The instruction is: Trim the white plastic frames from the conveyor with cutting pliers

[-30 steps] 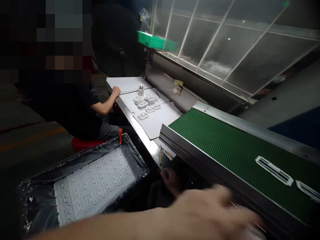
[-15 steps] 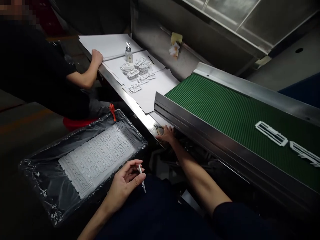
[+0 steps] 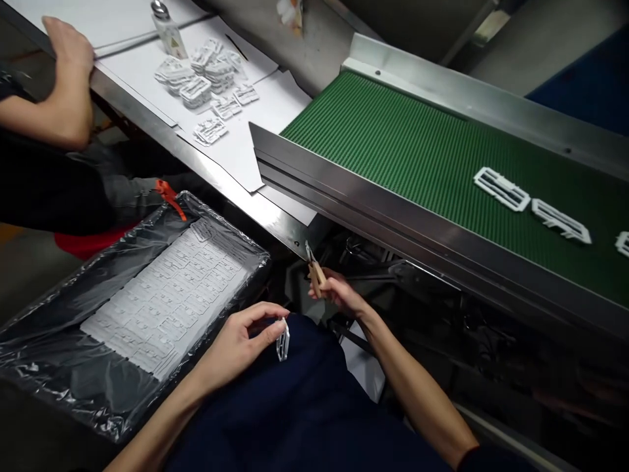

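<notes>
Pinched between the thumb and fingers of my left hand [image 3: 246, 337] is a white plastic part [image 3: 282, 339], a slotted frame seen almost edge-on above my lap. My right hand [image 3: 339, 293] is closed around the tan handles of a small pair of nippers [image 3: 315, 270], whose metal jaws point up and away, close to the table's front corner. The two hands are apart, and the nippers do not touch the part. Similar white parts [image 3: 502, 190] lie on the green conveyor belt [image 3: 373, 144] to the right.
A black plastic-lined crate [image 3: 44, 314] at left holds rows of white parts [image 3: 167, 295]. Stacks of parts [image 3: 216, 69] and a metal-topped bottle [image 3: 168, 29] sit on the paper-covered metal table [image 3: 230, 187]. A co-worker's arm [image 3: 71, 85] rests at the table's far left edge.
My right hand has lifted the nippers off the table corner and drawn them toward me. My left hand keeps the white part, now turned. The view has shifted, and parts on the belt appear farther left.
</notes>
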Tool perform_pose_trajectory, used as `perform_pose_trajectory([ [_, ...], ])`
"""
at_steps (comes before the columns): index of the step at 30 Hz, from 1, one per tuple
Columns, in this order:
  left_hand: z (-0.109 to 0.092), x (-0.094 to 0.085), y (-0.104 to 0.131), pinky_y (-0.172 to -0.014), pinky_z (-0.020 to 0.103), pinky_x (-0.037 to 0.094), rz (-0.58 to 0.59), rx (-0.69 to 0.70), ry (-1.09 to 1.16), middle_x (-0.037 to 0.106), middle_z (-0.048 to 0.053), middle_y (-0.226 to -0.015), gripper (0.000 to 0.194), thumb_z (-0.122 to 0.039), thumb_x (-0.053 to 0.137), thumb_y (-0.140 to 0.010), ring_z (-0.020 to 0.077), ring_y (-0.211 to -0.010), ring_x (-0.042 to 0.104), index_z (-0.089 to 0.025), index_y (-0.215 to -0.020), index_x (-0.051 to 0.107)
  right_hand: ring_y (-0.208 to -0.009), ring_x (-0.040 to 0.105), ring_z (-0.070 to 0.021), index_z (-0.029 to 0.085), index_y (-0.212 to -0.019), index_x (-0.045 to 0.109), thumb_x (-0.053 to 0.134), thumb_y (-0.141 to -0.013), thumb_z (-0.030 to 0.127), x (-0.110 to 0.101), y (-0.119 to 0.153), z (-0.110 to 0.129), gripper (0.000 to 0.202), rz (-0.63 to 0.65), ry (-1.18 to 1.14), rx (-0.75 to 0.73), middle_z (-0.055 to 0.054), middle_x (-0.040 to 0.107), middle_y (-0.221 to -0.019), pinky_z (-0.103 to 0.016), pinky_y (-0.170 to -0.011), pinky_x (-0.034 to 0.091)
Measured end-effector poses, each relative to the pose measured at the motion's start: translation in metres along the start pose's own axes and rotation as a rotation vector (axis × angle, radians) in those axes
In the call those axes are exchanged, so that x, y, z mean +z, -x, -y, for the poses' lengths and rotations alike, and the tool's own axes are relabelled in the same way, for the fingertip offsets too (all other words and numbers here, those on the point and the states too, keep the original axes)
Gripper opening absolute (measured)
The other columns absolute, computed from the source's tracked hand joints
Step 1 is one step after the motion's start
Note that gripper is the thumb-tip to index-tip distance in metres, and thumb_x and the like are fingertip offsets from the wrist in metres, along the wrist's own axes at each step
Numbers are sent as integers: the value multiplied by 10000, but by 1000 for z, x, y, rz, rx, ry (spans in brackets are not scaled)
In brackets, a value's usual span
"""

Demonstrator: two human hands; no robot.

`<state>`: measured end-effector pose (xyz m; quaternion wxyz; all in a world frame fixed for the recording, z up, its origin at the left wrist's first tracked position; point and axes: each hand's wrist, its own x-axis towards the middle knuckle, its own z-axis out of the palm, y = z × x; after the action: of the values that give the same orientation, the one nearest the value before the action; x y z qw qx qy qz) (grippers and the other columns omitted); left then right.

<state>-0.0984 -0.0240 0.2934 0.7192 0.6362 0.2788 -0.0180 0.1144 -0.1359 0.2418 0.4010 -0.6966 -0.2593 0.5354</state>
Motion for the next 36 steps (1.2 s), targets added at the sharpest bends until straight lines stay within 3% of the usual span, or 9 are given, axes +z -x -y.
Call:
perform_pose_trajectory([
  [4, -9, -3, -10, -765, 256, 458, 88, -33, -55, 649, 24, -1002, 242, -403, 559, -839, 193, -909, 598, -221, -980, 630, -719, 519, -134, 167, -978, 520, 393, -639, 238, -7, 54, -5, 369, -49, -57, -50, -27, 558, -809, -250, -636, 415],
  [8, -20, -3, -19, -720, 258, 446, 180, 13, -199, 657, 20, -922, 236, -401, 520, -858, 192, -832, 599, -213, -958, 622, -662, 452, -118, 212, -964, 521, 446, -703, 196, -12, 88, 13, 272, -102, 294, -45, 25, 506, -739, -240, -603, 353],
  [11, -26, 0, -25, -711, 252, 437, 243, 80, -291, 651, 15, -894, 226, -388, 490, -873, 188, -815, 586, -211, -927, 620, -642, 466, -124, 226, -955, 499, 545, -739, 317, -12, 100, 27, 238, -142, 524, 13, 34, 531, -741, -259, -620, 360],
  [13, -29, 1, -28, -678, 241, 428, 271, 112, -347, 648, 7, -855, 222, -374, 476, -878, 174, -764, 577, -210, -912, 623, -653, 489, -130, 232, -950, 498, 585, -736, 376, -13, 104, 33, 272, -143, 587, 41, 31, 552, -758, -263, -627, 375],
  [20, -34, 5, -29, -606, 232, 367, 285, 204, -458, 599, -7, -751, 220, -323, 390, -917, 136, -624, 517, -213, -919, 581, -1010, 504, -199, 241, -1170, 486, 603, -739, 299, -26, 114, 47, 450, 18, 713, -62, -48, 549, -1138, -338, -877, 393],
  [26, -36, 1, -33, -534, 234, 305, 363, 123, -516, 466, -49, -619, 250, -391, 344, -934, 121, -544, 422, -220, -841, 500, -910, 526, -206, 235, -1133, 523, 620, -686, 266, -31, 113, 61, 458, 106, 837, -71, -42, 586, -1007, -333, -807, 419],
  [36, -37, 2, -34, -536, 235, 299, 414, 72, -523, 446, -55, -629, 248, -397, 323, -935, 122, -564, 399, -224, -802, 439, -852, 530, -195, 224, -1135, 525, 622, -690, 312, -34, 107, 77, 464, 191, 949, -173, -40, 584, -966, -321, -776, 413],
])
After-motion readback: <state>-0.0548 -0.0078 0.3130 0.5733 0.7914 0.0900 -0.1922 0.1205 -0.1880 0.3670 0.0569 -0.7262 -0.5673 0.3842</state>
